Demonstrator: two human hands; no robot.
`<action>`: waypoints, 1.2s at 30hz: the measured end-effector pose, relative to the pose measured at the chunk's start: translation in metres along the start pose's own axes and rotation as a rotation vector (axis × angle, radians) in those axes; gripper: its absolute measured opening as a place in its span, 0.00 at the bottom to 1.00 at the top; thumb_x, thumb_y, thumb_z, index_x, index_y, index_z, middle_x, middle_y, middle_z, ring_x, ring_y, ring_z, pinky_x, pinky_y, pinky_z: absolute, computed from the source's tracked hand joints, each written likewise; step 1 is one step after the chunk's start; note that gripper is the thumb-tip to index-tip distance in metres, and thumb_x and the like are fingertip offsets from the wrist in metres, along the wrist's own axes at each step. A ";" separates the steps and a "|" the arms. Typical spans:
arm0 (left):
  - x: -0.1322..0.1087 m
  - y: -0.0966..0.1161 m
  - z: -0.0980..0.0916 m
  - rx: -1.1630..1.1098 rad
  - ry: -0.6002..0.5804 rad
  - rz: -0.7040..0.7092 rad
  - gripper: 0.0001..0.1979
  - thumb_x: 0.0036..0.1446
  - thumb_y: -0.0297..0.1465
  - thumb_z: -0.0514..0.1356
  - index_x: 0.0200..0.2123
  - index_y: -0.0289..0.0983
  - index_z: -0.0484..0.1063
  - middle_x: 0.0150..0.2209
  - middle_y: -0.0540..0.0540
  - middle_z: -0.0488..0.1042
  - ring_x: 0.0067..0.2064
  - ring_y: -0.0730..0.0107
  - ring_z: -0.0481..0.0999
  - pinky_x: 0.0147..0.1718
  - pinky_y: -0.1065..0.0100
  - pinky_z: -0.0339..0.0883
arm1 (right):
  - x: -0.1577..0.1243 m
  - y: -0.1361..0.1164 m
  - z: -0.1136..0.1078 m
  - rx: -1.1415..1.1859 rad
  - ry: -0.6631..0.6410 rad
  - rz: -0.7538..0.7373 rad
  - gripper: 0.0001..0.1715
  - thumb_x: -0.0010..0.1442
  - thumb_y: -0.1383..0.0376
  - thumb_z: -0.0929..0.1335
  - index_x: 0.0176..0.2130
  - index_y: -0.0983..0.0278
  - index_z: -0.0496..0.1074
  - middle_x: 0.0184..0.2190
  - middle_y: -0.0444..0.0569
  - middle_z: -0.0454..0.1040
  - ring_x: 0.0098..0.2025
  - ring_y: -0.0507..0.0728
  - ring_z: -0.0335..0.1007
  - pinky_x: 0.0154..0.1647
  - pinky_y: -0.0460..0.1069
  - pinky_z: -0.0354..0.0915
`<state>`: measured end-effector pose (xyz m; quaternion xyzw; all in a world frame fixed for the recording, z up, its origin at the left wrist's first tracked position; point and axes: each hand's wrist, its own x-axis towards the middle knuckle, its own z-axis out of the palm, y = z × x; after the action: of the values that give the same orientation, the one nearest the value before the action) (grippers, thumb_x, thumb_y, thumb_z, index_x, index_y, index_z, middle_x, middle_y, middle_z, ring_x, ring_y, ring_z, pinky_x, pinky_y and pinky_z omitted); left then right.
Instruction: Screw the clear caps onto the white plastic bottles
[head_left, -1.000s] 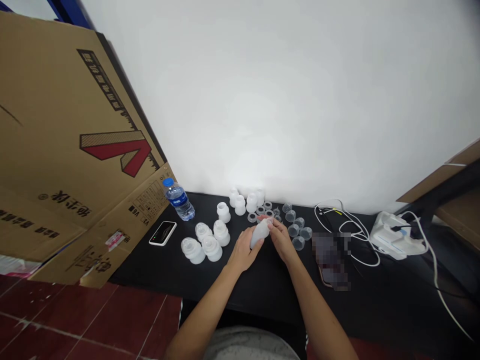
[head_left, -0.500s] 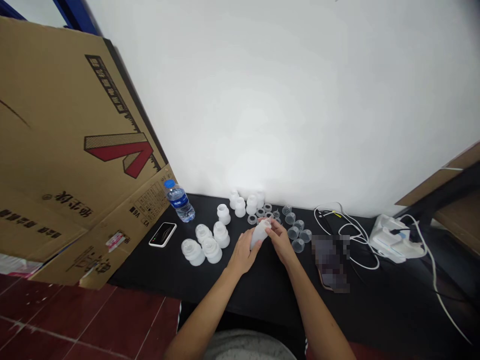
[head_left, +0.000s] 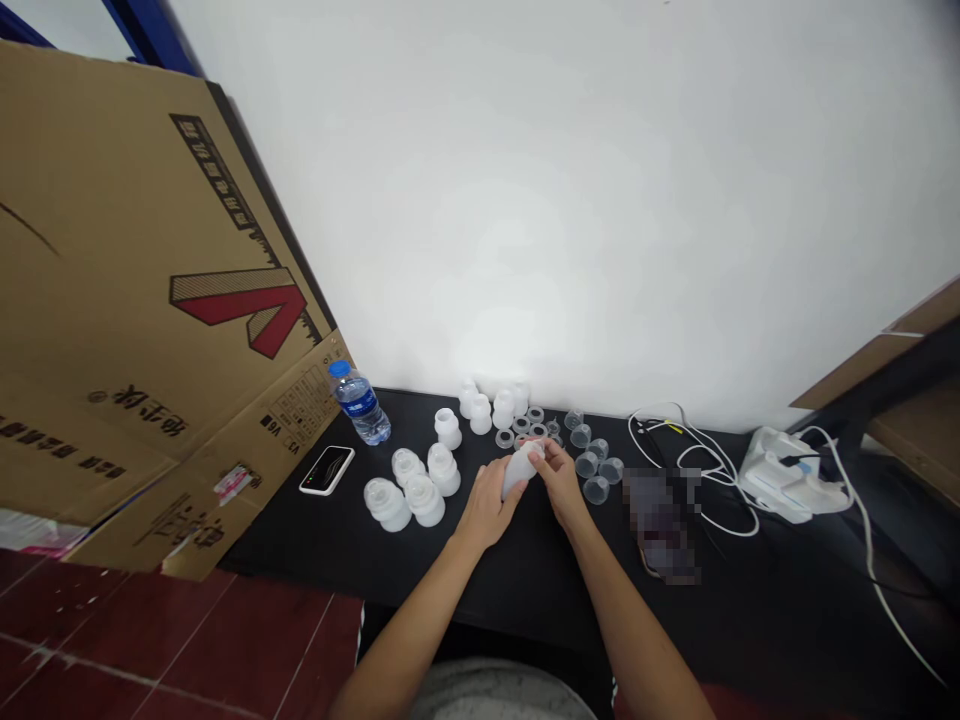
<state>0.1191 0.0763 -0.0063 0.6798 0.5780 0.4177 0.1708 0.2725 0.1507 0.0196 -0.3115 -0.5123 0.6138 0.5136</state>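
My left hand (head_left: 486, 502) is wrapped around the body of a small white bottle (head_left: 517, 474), tilted with its neck to the upper right. The fingers of my right hand (head_left: 556, 474) close on the bottle's neck end; whatever sits at the neck is mostly hidden. Just beyond my hands lie several translucent rings (head_left: 505, 439), and to the right are several clear plastic caps (head_left: 597, 489). On the left stand several white bottles with clear caps on top (head_left: 425, 499). More white bottles without such caps (head_left: 481, 413) stand near the wall.
A water bottle (head_left: 360, 404) and a white-framed device (head_left: 328, 470) are at the table's left, beside a large cardboard box (head_left: 135, 300). To the right lie a blurred-out phone (head_left: 664, 527), white cables (head_left: 724, 470) and a white plug unit (head_left: 787, 474). A white wall (head_left: 525, 220) rises behind.
My right fingers have shifted slightly over the bottle's neck, and the bottle is tipped a little more. The things on the table have stayed where they were.
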 end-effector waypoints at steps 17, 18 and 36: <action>0.000 0.000 0.002 0.040 0.024 0.017 0.22 0.76 0.42 0.55 0.66 0.40 0.68 0.57 0.37 0.79 0.57 0.48 0.79 0.61 0.42 0.67 | 0.001 0.005 -0.001 -0.048 0.003 0.005 0.24 0.59 0.43 0.78 0.44 0.58 0.85 0.44 0.51 0.84 0.44 0.64 0.78 0.46 0.55 0.71; 0.000 0.001 0.000 0.002 -0.002 -0.001 0.22 0.76 0.43 0.54 0.66 0.41 0.68 0.57 0.38 0.79 0.57 0.49 0.79 0.62 0.43 0.67 | 0.001 0.005 -0.002 -0.038 -0.014 0.014 0.25 0.59 0.43 0.79 0.44 0.59 0.85 0.44 0.51 0.84 0.45 0.64 0.78 0.46 0.55 0.72; 0.006 0.000 -0.005 0.063 0.029 0.029 0.23 0.75 0.40 0.57 0.68 0.41 0.68 0.58 0.38 0.81 0.57 0.50 0.81 0.58 0.48 0.70 | -0.003 0.001 0.003 -0.021 -0.014 0.009 0.24 0.60 0.45 0.79 0.45 0.60 0.87 0.47 0.51 0.86 0.49 0.66 0.80 0.55 0.57 0.72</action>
<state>0.1149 0.0802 -0.0011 0.6872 0.5833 0.4116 0.1347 0.2698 0.1473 0.0194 -0.3149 -0.5207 0.6129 0.5040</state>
